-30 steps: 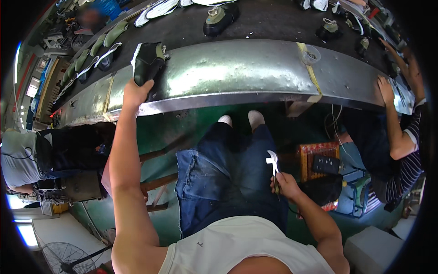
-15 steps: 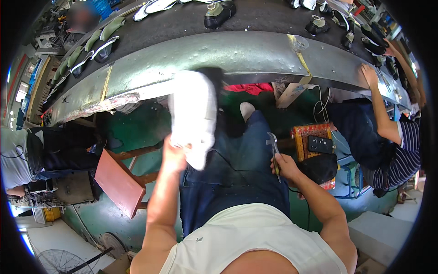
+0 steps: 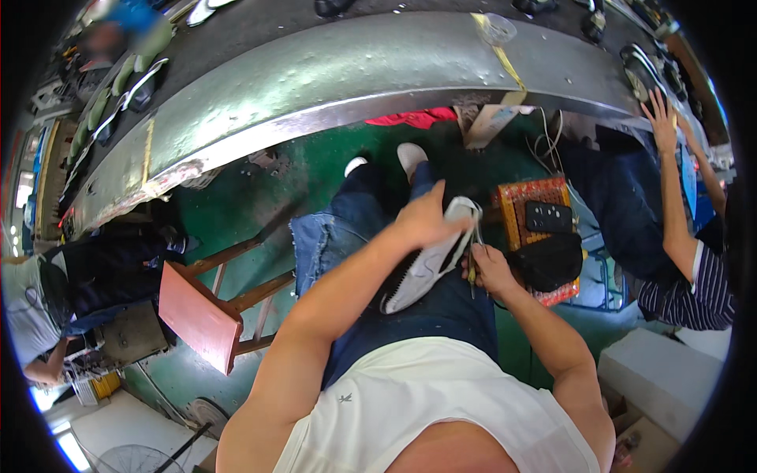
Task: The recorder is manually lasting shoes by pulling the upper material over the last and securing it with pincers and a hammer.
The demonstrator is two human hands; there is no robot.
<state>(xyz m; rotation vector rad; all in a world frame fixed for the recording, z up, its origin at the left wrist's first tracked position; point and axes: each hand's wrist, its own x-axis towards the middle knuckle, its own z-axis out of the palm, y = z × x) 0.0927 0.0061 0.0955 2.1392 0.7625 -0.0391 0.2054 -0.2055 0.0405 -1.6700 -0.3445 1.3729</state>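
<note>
A white-and-grey shoe upper [image 3: 416, 285] with a dark part and a toothed edge lies slanted over my right thigh. My left hand [image 3: 426, 221] is closed around its upper end, and the fingers' far side is partly hidden. Close beside it, my right hand [image 3: 490, 270] grips a pair of metal pliers [image 3: 471, 274] by the handles. The head of the pliers is at the shoe's edge, where a pale strip hangs; whether the jaws bite on it I cannot tell.
A long metal-edged bench [image 3: 315, 102] with shoes on it runs ahead. To the right, a beaded seat [image 3: 516, 206] holds a black phone [image 3: 549, 217] and a black cap [image 3: 548, 262], beside a co-worker in a striped sleeve. A reddish stool [image 3: 197, 315] stands left.
My left hand has brought the shoe down from the bench edge to my lap, turning it over, toward the pliers. My right hand stays nearly in place, and the view has shifted.
</note>
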